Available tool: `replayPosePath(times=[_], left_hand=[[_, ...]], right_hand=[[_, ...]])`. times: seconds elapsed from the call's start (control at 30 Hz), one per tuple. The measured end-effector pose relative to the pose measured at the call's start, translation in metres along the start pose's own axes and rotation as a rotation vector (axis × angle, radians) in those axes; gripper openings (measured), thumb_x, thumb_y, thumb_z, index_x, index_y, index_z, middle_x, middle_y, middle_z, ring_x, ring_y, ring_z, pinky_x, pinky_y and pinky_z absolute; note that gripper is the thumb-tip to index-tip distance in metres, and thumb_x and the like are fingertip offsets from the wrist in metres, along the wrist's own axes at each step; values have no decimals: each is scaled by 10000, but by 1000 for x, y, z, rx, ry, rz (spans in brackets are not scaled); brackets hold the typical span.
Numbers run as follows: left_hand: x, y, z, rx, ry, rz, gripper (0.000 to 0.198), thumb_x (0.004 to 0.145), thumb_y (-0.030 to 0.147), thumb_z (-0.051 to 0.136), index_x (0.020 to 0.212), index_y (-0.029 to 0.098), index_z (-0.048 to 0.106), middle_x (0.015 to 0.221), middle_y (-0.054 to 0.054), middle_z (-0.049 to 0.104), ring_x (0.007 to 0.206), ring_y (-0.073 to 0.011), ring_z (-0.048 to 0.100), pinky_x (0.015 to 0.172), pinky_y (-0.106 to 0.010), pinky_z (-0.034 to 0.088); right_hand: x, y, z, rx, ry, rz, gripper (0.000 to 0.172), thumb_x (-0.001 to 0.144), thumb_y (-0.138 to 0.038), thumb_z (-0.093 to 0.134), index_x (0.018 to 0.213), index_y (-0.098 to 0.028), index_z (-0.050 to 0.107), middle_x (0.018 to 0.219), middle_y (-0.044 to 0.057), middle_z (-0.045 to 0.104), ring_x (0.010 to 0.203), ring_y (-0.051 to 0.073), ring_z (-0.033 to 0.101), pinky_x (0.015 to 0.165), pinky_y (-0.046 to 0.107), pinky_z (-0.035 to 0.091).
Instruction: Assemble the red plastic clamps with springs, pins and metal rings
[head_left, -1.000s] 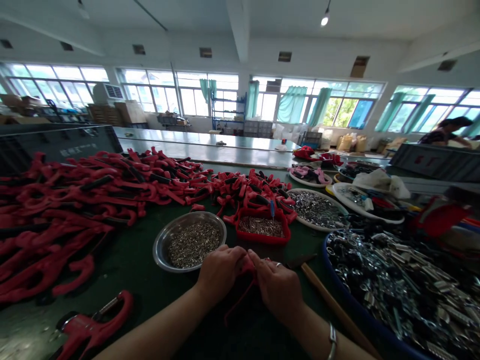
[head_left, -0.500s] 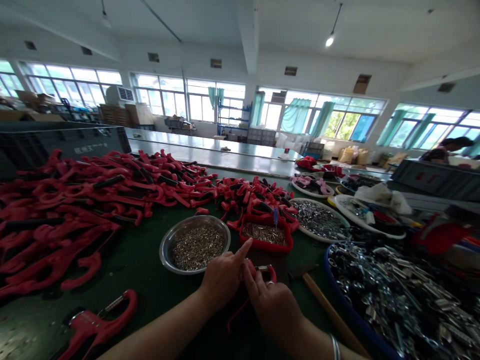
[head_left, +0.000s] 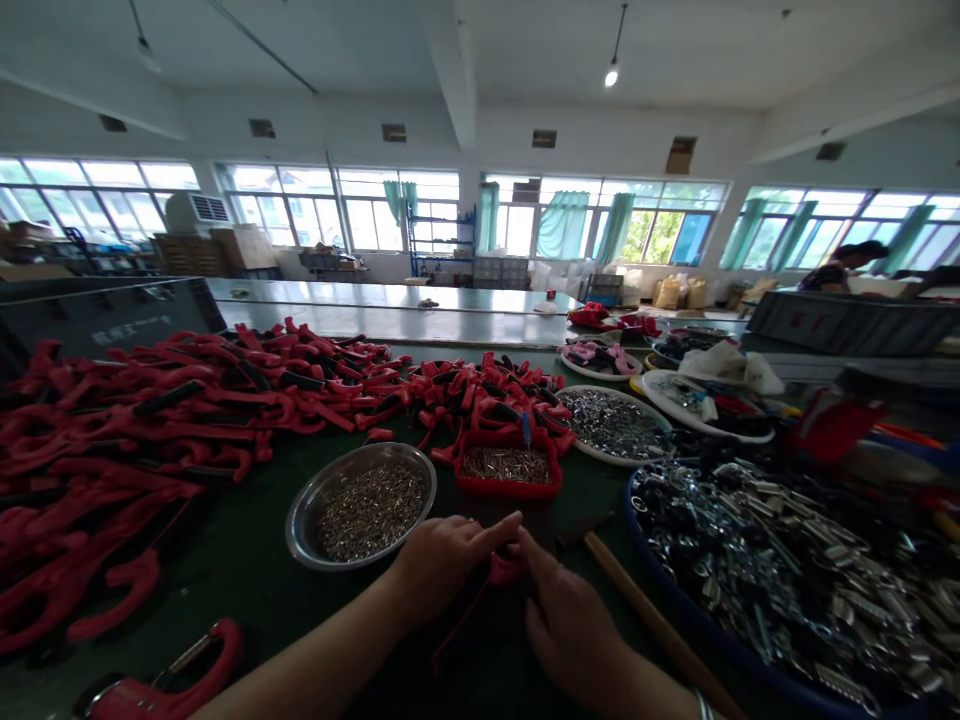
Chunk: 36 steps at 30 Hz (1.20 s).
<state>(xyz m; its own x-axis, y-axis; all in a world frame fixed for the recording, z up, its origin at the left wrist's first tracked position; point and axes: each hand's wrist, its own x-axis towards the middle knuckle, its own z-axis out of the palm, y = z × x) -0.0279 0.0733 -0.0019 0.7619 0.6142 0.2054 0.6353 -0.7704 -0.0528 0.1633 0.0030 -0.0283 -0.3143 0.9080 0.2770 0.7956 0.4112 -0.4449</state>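
Observation:
Low in front of me, my left hand (head_left: 442,562) and my right hand (head_left: 568,612) meet fingertip to fingertip over a red plastic hook handle (head_left: 504,572). Both hands have their fingers on it and hide most of its shape. A thin red strip runs from it down toward me. Left of my hands is a steel bowl (head_left: 300,535) of small metal pins (head_left: 371,512). Just beyond them sits a red tray (head_left: 510,490) of longer pins (head_left: 506,464), with a blue-handled tool (head_left: 526,428) standing in it. A wooden-handled hammer (head_left: 652,610) lies beside my right hand.
Many red and black handles (head_left: 225,400) are heaped at the left. A red handle with a metal gate (head_left: 199,675) lies at the lower left. A blue basin (head_left: 637,530) of metal parts stands right, near a white tray (head_left: 667,445). A person (head_left: 844,268) is behind a grey crate (head_left: 855,325).
The view has turned slightly right and tilted up. My left index finger has come down from pointing outward, and my fingertips now meet closely over the red hook handle.

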Motion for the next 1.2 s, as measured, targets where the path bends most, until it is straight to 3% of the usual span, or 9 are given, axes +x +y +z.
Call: replayPosePath(times=[0.27,0.4,0.63,0.9,1.1,1.2], left_hand=[[-1,10,3,175,13,114,616,870,145,437,1402,247,145,996,-38,662,777,-152,614,586,-252,436],[-2,14,9,185,33,85,612,876,123,414,1407,175,115,958,-50,672,758,-161,619,592,-271,442],[-4,1,8,84,-46,22,729,844,125,457,1412,238,15,940,2,677,757,-164,618,610,-270,449],[-3,0,-1,183,-84,55,652,858,155,465,1408,250,126,836,15,686,673,-164,588,544,-263,414],[-3,11,-4,200,-69,88,663,845,143,483,1404,256,146,1099,-14,642,740,-172,587,573,-282,437],[-2,12,-6,172,-76,36,578,849,153,484,1373,256,264,1040,-8,666,743,-171,586,574,-269,442]], right_hand=[[0,1,-3,41,-44,11,642,710,-91,402,1346,-66,323,1259,163,519,1092,229,533,921,367,441],[1,2,-6,37,-68,2,663,701,-90,405,1356,-71,306,1287,165,494,1121,241,510,936,387,425],[-1,0,-8,41,-85,-4,695,696,-83,411,1377,-105,273,1304,145,482,1087,255,529,909,406,440],[-1,0,-7,67,-77,8,669,703,-82,415,1362,-138,314,1286,121,503,1081,241,532,911,384,433],[0,0,-10,87,-72,-9,644,700,-87,424,1338,-114,348,1224,124,548,1052,232,547,904,356,438],[-1,-1,-10,80,-72,1,653,702,-78,414,1348,-122,336,1261,122,525,1080,230,532,920,358,426]])
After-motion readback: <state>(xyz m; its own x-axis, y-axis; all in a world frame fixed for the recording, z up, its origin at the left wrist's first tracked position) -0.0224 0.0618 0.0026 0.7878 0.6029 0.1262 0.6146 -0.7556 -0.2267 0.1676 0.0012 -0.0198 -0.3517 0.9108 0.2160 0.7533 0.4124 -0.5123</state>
